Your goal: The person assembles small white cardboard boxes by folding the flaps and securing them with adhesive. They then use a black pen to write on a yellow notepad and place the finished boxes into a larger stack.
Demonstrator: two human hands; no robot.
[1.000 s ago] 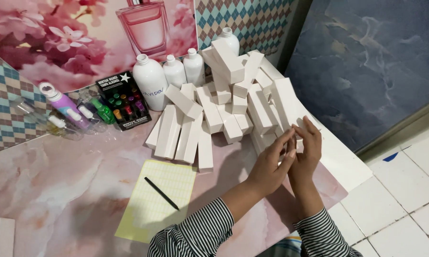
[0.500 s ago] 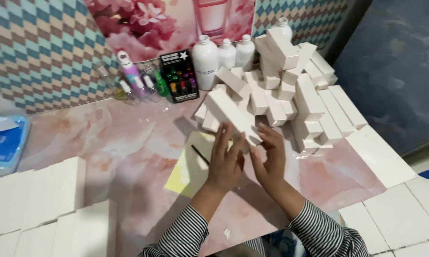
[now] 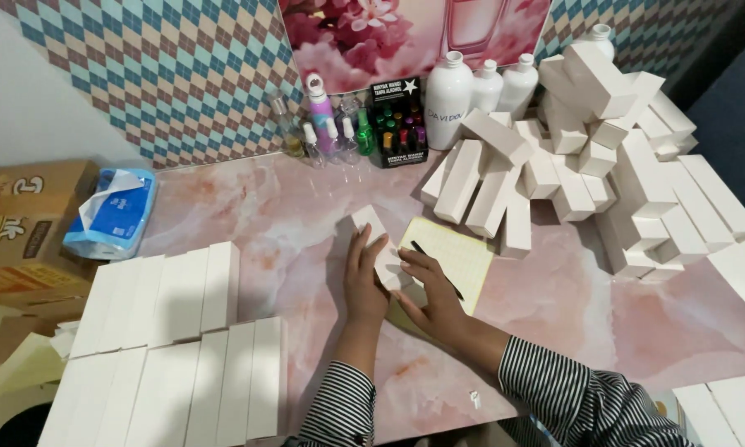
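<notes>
Both my hands hold one long white box [image 3: 378, 242] that lies on the pink marble table [image 3: 273, 223]. My left hand [image 3: 364, 281] presses its left side with fingers stretched along it. My right hand [image 3: 426, 290] grips its right side and partly rests on a yellow notepad [image 3: 453, 248] with a black pen [image 3: 438, 266] on it. A loose heap of the same white boxes [image 3: 587, 157] rises at the back right. Neat rows of white boxes [image 3: 170, 339] lie at the front left.
White bottles [image 3: 471, 91], a black rack of small vials [image 3: 399, 124] and spray bottles [image 3: 323, 116] line the back wall. A blue tissue pack [image 3: 112, 213] and cardboard cartons [image 3: 21, 223] sit at left. More white boxes [image 3: 720, 406] lie at front right.
My hands carried a white box from the heap at the right down to the table's middle. The view swung left, and the ordered rows at the left came into sight.
</notes>
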